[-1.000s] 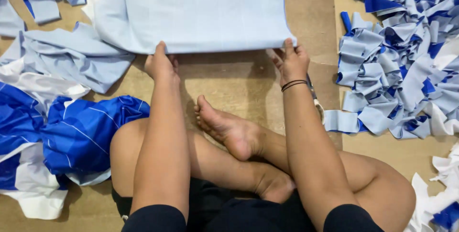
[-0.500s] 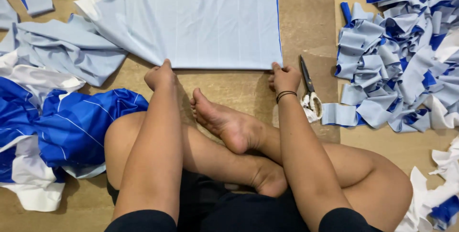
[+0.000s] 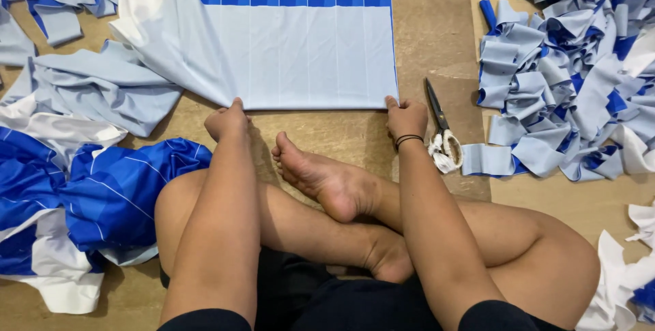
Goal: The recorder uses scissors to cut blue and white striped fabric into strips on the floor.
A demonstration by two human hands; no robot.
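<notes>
I sit cross-legged on a brown floor. A flat sheet of light blue and dark blue striped fabric (image 3: 293, 44) lies spread in front of me. My left hand (image 3: 227, 120) pinches its near edge at the left end. My right hand (image 3: 405, 117), with a dark band on the wrist, grips the near right corner of the same edge. A pair of scissors (image 3: 440, 130) with cloth-wrapped handles lies on the floor just right of my right hand.
A heap of cut blue and light blue fabric strips (image 3: 573, 65) fills the right side. Crumpled blue and white cloth (image 3: 75, 201) lies at my left knee, more pale cloth (image 3: 82, 85) beyond it. White scraps (image 3: 628, 263) sit at lower right.
Both hands have pulled the fabric's near edge toward me, and more of the dark blue part shows. The scissors have come into view beside my right hand.
</notes>
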